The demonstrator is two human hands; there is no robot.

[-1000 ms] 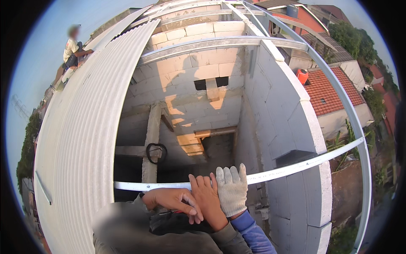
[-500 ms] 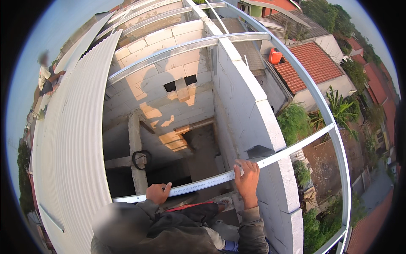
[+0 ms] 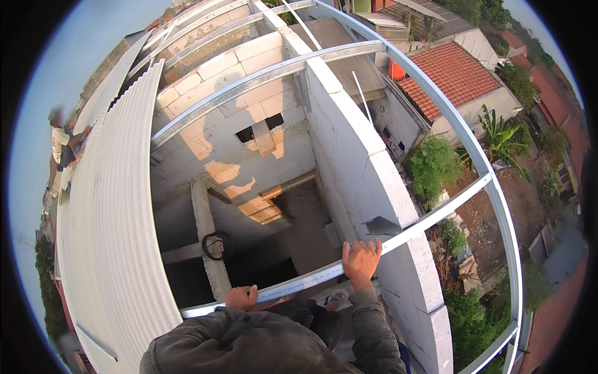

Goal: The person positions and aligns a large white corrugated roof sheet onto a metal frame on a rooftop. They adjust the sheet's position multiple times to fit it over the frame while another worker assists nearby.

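Observation:
A silvery metal roof channel [image 3: 311,278] crosses in front of me, from the corrugated sheet on the left over the block wall to a curved outer metal beam. My left hand [image 3: 241,298] is closed over its near edge, thumb up on top, close to the sheet. Farther right, my right hand [image 3: 361,262] grips the same channel with fingers curled over the top, just left of the wall. Dark jacket sleeves cover both arms. Below the channel, one of my feet [image 3: 337,300] shows partly; the jacket hides much of the legs.
Pale corrugated roofing [image 3: 118,206] lies left, with another person [image 3: 62,143] at its far edge. A deep opening with a concrete beam [image 3: 205,237] and a black coil [image 3: 215,245] drops below. The block wall [image 3: 374,162] and outer beam [image 3: 479,149] stand right, above ground and trees.
The view has shifted slightly, and my jacketed torso now covers more of the lower picture, close to the channel. Both hands keep hold of the channel at about the same places.

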